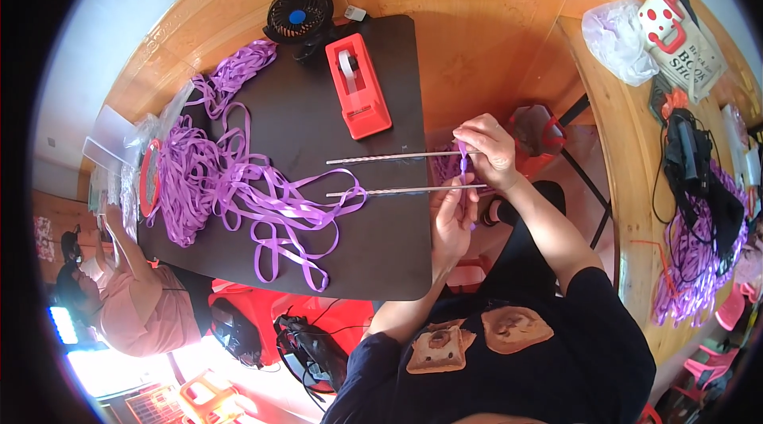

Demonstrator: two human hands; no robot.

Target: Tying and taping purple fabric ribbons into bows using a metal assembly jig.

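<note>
Two thin twisted metal rods, a far rod (381,158) and a near rod (389,192), lie roughly parallel over the dark table and reach past its right edge. Purple ribbon (462,163) runs between them near their right ends. My right hand (491,152) is closed in a pinch on this ribbon by the far rod. Lower down, my left hand (455,217) has its fingers closed around the ribbon by the near rod, with a short tail hanging below. Exactly how the ribbon passes around the rods is partly hidden by my fingers.
The dark table (381,257) carries a big heap of purple ribbon (187,178), a red tape dispenser (358,86) and a black fan (299,17). On the right, a wooden bench (636,185) holds bags and more ribbon. Another person (143,305) sits at far left.
</note>
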